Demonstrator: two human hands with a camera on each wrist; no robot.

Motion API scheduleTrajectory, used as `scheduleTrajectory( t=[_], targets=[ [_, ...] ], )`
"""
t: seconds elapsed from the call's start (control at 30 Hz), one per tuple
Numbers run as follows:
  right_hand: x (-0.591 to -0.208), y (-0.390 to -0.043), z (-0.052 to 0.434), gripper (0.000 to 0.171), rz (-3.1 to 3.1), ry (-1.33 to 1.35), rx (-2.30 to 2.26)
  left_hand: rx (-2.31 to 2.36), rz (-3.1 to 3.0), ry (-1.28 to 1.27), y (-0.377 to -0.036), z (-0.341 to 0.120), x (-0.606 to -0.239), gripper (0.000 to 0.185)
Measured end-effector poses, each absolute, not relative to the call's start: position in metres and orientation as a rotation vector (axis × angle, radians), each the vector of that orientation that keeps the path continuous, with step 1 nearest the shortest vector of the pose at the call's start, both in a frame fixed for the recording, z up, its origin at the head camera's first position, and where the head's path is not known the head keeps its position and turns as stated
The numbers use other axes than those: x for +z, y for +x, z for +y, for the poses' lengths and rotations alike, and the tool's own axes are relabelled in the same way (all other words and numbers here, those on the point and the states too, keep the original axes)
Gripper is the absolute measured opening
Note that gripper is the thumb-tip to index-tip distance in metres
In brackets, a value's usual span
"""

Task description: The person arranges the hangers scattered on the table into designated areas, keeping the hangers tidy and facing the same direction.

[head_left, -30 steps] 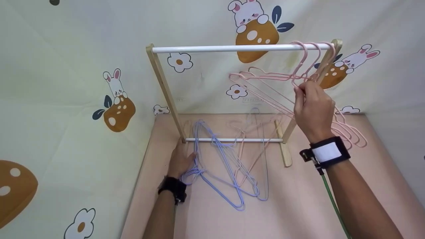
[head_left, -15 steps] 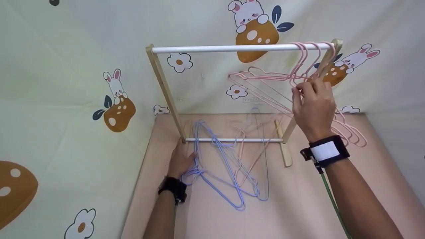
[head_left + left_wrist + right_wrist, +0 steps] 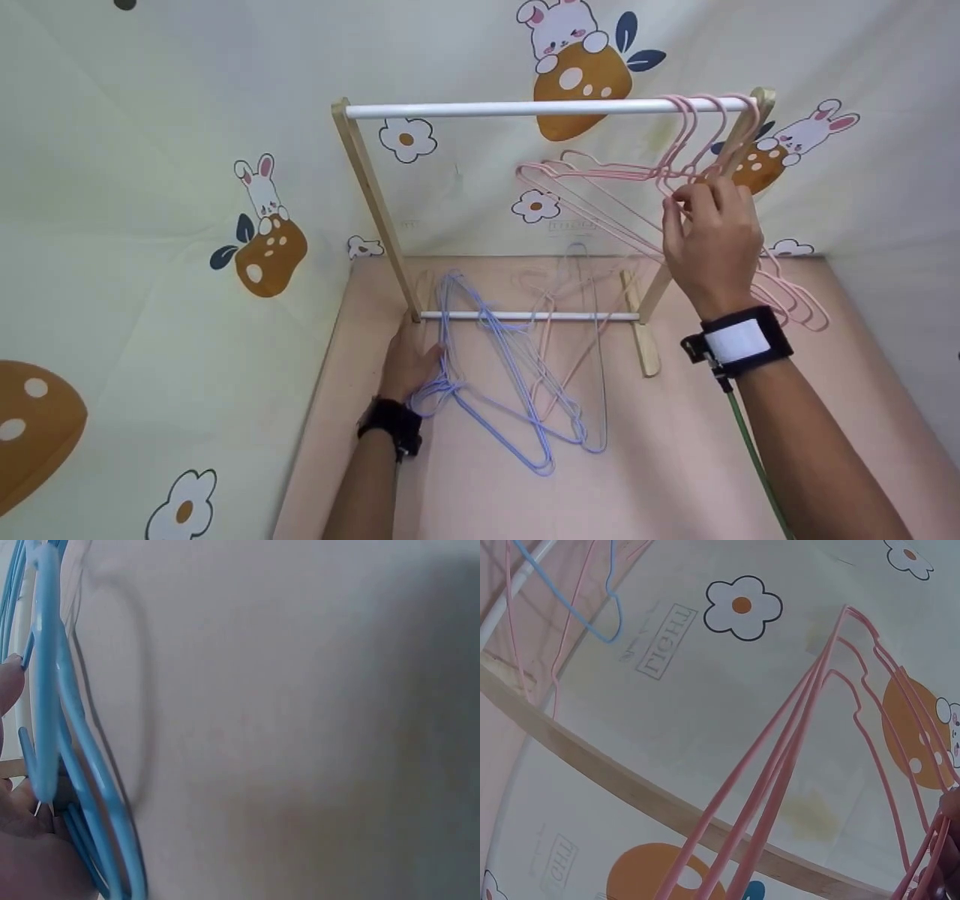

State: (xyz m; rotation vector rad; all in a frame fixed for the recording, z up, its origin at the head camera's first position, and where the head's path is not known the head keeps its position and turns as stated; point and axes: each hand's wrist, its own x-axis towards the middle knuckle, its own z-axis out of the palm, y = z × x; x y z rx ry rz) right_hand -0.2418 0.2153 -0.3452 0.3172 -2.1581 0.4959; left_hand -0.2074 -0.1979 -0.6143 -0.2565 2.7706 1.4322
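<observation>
A small wooden rack (image 3: 371, 195) with a white top rail (image 3: 525, 109) stands on a pink surface. Three pink hangers (image 3: 600, 202) hang at the rail's right end. My right hand (image 3: 709, 232) pinches them just under their hooks; the right wrist view shows the pink hangers (image 3: 795, 757) fanning out from the fingers. Several blue hangers (image 3: 502, 375) lie in a heap on the surface under the rack. My left hand (image 3: 411, 364) rests on the surface at their hooks, fingers curled at the blue wires (image 3: 67, 765).
A few pink hangers (image 3: 559, 330) lie mixed among the blue ones. The rack's lower white rail (image 3: 525, 316) crosses above the heap. A cloth backdrop (image 3: 187, 187) printed with rabbits and flowers closes in the left and back.
My right hand has shifted very slightly at the necks of the pink hangers. The left hand and the blue hangers have stayed put.
</observation>
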Motion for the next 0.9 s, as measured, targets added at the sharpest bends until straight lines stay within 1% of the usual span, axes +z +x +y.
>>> scheduleTrajectory(
  t=[0.2, 0.43, 0.6, 0.77, 0.9],
  targets=[
    [-0.347, -0.242, 0.217, 0.019, -2.138, 0.313, 0.507, 1.422, 2.766, -0.263, -0.209, -0.198, -0.615, 0.101],
    [-0.346, -0.238, 0.215, 0.022, -2.139, 0.293, 0.531, 1.431, 2.781, -0.249, -0.209, -0.199, -0.615, 0.101],
    [-0.349, -0.232, 0.212, 0.02, -2.104, 0.318, 0.534, 1.419, 2.792, -0.226, -0.208, -0.199, -0.615, 0.101],
    [-0.358, -0.225, 0.206, 0.018, -2.064, 0.372, 0.514, 1.389, 2.805, -0.229, -0.208, -0.198, -0.615, 0.1],
    [-0.374, -0.22, 0.202, 0.016, -2.056, 0.444, 0.459, 1.388, 2.795, -0.256, -0.208, -0.198, -0.616, 0.101]
  ],
)
